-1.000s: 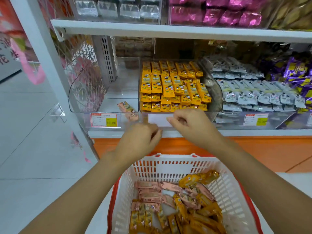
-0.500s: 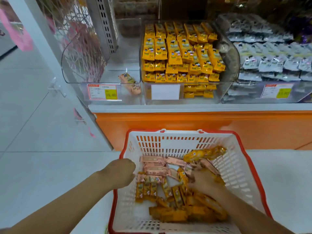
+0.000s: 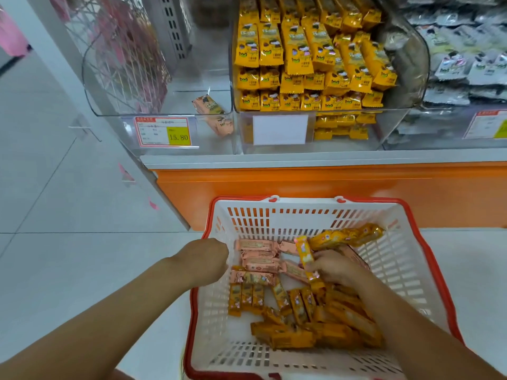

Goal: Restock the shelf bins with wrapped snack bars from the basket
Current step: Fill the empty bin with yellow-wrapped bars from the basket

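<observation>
I get bright, even light with only weak shadows. The clear bins (image 3: 123,86) show pale glare, and the frame edges bend and blur slightly.

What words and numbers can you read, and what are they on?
"15.80": yellow patch of the price tag on the left bin.
Other print on that tag: too small.
White card on the middle bin: blank.
Right price tag: blurred.
Snack bar wrappers: too blurred.

Wrapped bars (image 3: 299,311) heaped in basket (image 3: 310,215)
</observation>
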Action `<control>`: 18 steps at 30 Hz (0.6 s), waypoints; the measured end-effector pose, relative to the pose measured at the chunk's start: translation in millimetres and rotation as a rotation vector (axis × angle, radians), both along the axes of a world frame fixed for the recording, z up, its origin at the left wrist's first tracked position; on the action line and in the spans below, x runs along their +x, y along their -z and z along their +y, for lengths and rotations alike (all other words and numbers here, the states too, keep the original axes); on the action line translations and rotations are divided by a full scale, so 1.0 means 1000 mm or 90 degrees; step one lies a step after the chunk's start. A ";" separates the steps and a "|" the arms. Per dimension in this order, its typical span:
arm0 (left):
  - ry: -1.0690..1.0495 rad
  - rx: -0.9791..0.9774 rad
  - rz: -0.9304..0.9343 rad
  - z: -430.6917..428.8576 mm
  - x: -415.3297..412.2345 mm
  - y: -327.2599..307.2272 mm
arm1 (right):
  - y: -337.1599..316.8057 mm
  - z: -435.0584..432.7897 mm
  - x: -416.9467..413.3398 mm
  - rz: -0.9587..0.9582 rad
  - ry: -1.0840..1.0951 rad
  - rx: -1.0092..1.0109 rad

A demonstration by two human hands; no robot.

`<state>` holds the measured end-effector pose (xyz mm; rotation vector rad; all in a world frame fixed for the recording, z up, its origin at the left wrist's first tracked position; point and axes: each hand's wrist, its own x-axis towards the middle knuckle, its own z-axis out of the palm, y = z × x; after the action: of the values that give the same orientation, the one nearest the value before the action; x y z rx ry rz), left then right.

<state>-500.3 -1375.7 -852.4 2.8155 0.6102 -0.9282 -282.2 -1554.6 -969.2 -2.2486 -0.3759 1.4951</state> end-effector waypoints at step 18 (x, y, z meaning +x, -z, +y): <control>-0.049 -0.023 0.072 -0.013 0.006 -0.015 | -0.006 -0.092 -0.022 -0.421 -0.444 -0.243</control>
<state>-493.9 -1388.8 -837.2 2.7020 0.7015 -1.0774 -303.8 -1646.7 -963.1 -3.1003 -1.2693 1.0931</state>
